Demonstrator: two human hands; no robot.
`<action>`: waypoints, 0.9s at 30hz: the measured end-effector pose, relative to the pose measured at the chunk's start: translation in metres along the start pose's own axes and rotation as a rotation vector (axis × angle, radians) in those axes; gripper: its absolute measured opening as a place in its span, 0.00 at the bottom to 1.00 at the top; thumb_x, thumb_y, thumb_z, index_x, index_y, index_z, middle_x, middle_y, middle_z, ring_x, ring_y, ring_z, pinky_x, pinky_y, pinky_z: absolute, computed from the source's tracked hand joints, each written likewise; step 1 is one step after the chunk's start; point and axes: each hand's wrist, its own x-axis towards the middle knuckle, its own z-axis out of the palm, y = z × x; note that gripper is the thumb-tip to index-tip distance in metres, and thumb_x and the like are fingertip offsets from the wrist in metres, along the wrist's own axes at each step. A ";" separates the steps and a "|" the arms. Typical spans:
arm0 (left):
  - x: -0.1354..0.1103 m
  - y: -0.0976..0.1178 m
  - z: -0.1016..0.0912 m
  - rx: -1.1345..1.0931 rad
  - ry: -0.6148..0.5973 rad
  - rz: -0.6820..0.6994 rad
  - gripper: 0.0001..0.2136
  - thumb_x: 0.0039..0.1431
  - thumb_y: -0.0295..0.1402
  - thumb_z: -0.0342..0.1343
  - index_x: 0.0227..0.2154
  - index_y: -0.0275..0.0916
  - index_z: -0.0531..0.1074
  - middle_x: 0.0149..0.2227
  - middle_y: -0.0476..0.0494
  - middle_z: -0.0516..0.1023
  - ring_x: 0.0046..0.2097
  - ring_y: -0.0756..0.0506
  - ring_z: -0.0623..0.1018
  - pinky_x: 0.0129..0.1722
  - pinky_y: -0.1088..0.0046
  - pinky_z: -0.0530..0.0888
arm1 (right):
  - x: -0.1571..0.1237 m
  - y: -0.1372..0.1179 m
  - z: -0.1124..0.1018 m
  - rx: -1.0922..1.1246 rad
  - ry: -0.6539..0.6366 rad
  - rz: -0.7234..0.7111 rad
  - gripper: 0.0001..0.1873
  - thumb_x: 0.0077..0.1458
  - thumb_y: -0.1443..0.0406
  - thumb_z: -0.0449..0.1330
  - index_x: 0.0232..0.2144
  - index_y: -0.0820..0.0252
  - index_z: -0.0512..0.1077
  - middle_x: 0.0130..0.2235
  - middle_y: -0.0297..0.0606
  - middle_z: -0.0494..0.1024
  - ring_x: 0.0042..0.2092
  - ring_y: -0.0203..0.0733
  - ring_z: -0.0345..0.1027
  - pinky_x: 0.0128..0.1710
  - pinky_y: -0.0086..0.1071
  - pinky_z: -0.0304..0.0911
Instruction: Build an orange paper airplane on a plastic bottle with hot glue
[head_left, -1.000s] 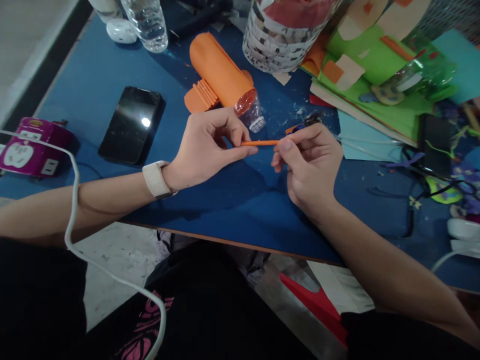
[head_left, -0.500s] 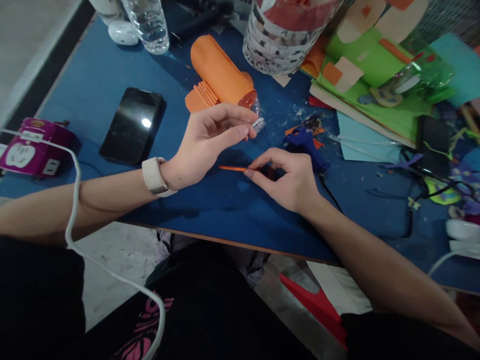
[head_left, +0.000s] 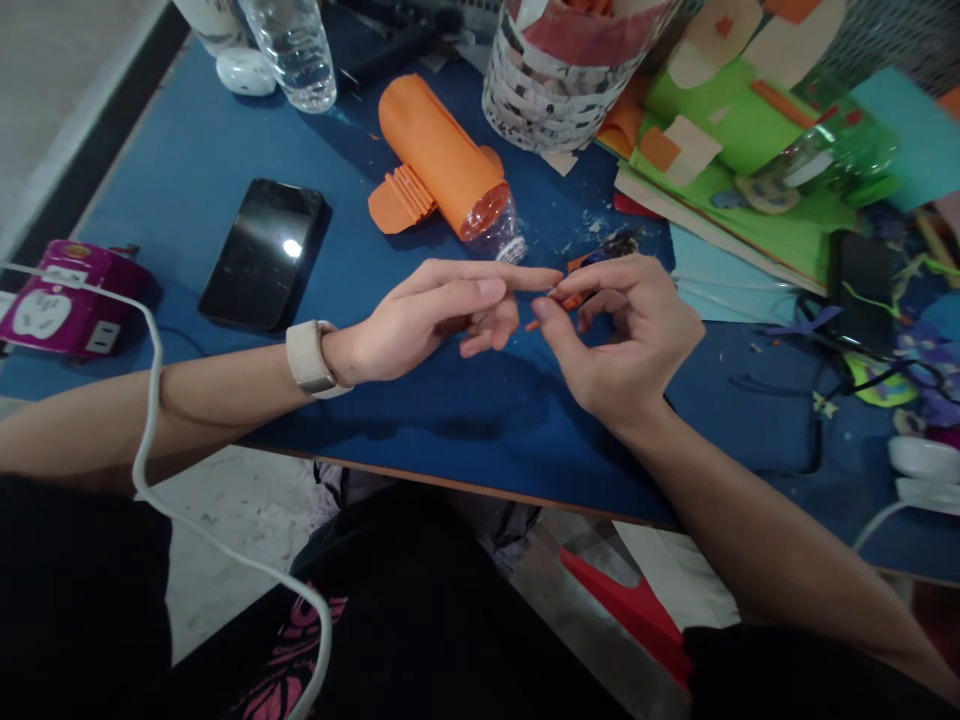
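Note:
My right hand (head_left: 630,340) pinches a small, thin orange piece, apparently paper, between thumb and fingertips; only its tip (head_left: 533,325) and a bit beside the fingers show. My left hand (head_left: 446,315) is stretched toward it, index finger extended and its tip at the right fingertips; whether they touch I cannot tell. The other left fingers are loosely curled, with nothing seen in them. Beyond both hands, a plastic bottle wrapped in orange paper (head_left: 439,150) lies on its side, with folded orange strips (head_left: 409,190) at its flank and its clear neck toward me.
A black phone (head_left: 262,253) and a purple power adapter (head_left: 82,300) lie to the left. Toward the back are a water bottle (head_left: 294,55) and a woven paper basket (head_left: 555,90). Green paper craft (head_left: 735,120), cords and scraps crowd the right. A white cable (head_left: 154,400) crosses my left arm.
My right hand has risen and shifted right with the orange piece, covering the blue tool behind it. The left hand has dropped slightly away from the bottle neck and extended its index finger rightward.

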 end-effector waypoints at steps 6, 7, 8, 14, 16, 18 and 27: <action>0.001 -0.002 -0.001 -0.006 -0.012 0.000 0.30 0.78 0.60 0.66 0.60 0.37 0.91 0.29 0.44 0.81 0.28 0.45 0.79 0.32 0.64 0.80 | -0.005 -0.001 0.000 0.046 -0.060 0.209 0.09 0.73 0.50 0.78 0.45 0.43 0.85 0.44 0.38 0.88 0.38 0.51 0.82 0.37 0.49 0.81; 0.001 -0.002 -0.001 -0.021 -0.023 -0.002 0.30 0.78 0.60 0.66 0.61 0.37 0.91 0.29 0.43 0.81 0.28 0.45 0.79 0.32 0.64 0.79 | -0.005 -0.001 0.000 0.049 -0.050 0.219 0.11 0.71 0.49 0.79 0.45 0.43 0.85 0.44 0.38 0.88 0.40 0.52 0.84 0.37 0.49 0.82; 0.001 -0.003 -0.002 -0.040 -0.038 -0.003 0.30 0.78 0.60 0.67 0.62 0.37 0.91 0.30 0.43 0.82 0.28 0.45 0.79 0.32 0.64 0.79 | -0.006 -0.001 0.001 0.044 -0.038 0.214 0.12 0.70 0.50 0.80 0.46 0.44 0.85 0.44 0.38 0.89 0.41 0.52 0.85 0.37 0.48 0.83; 0.001 -0.001 -0.002 -0.095 -0.095 -0.046 0.29 0.78 0.61 0.66 0.63 0.41 0.91 0.34 0.42 0.87 0.29 0.46 0.80 0.30 0.66 0.78 | -0.004 0.005 -0.006 0.016 -0.065 0.151 0.07 0.74 0.52 0.78 0.47 0.41 0.87 0.46 0.39 0.90 0.44 0.55 0.86 0.40 0.51 0.84; 0.001 0.000 -0.002 -0.090 -0.102 -0.058 0.30 0.77 0.62 0.67 0.63 0.41 0.90 0.35 0.42 0.88 0.29 0.46 0.80 0.28 0.67 0.78 | -0.003 0.004 -0.009 -0.015 -0.099 0.165 0.06 0.75 0.51 0.77 0.48 0.39 0.87 0.48 0.41 0.90 0.50 0.60 0.86 0.43 0.54 0.84; 0.001 0.001 -0.001 -0.076 -0.105 -0.055 0.31 0.76 0.62 0.68 0.64 0.41 0.90 0.36 0.41 0.87 0.28 0.46 0.80 0.27 0.68 0.77 | -0.002 0.003 -0.012 -0.063 -0.110 0.163 0.06 0.75 0.51 0.77 0.48 0.37 0.87 0.48 0.42 0.89 0.53 0.63 0.85 0.43 0.56 0.83; 0.001 0.003 0.001 -0.020 -0.113 -0.021 0.33 0.75 0.64 0.67 0.61 0.38 0.90 0.34 0.42 0.85 0.28 0.46 0.81 0.27 0.69 0.77 | 0.004 -0.002 -0.006 -0.084 -0.100 0.047 0.06 0.80 0.58 0.70 0.44 0.44 0.83 0.41 0.39 0.84 0.37 0.50 0.75 0.37 0.50 0.74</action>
